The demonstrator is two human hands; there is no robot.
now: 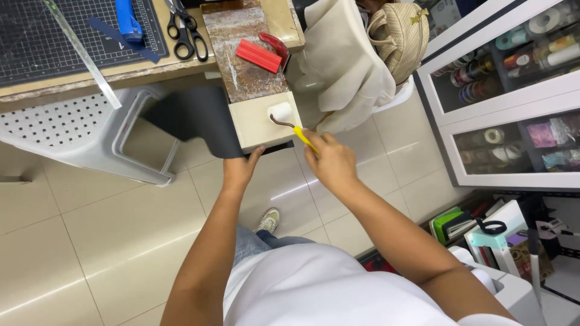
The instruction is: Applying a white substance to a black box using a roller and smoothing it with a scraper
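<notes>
- Overhanging the near edge of the wooden table point(275, 24), a cream rectangular board point(257, 124) lies flat on a stained, mottled work slab point(241, 54); this placing appears to let both hands reach it from the standing side.
- Draped beneath the board, a black flexible sheet point(196, 118) curls down and to the left off the table edge, seemingly so the board can sit on top of it.
- Right hand point(331, 162): closed around the yellow handle of a small roller with a white foam head and bent wire neck point(281, 112). The foam head rests on the far right part of the cream board, handle angled back towards the person, which suits a rolling stroke across the face.
- Left hand point(241, 169): fingers curled narrowly at the near edge of the board, pinching or bracing the board and black sheet from below; it looks set to steady the piece. The exact grip underneath is hidden.
- On the slab beyond the board lie a red ribbed block point(258, 55) and a red-handled tool point(275, 45).
- Farther left on the table: black-handled scissors point(186, 30), a dark gridded cutting mat point(54, 36), a clear ruler point(81, 54) and a blue tool point(127, 19).
- A grey perforated plastic stool point(66, 130) stands left, on the tiled floor point(90, 241).
- A white glass-fronted cabinet point(513, 96) stands right.
</notes>
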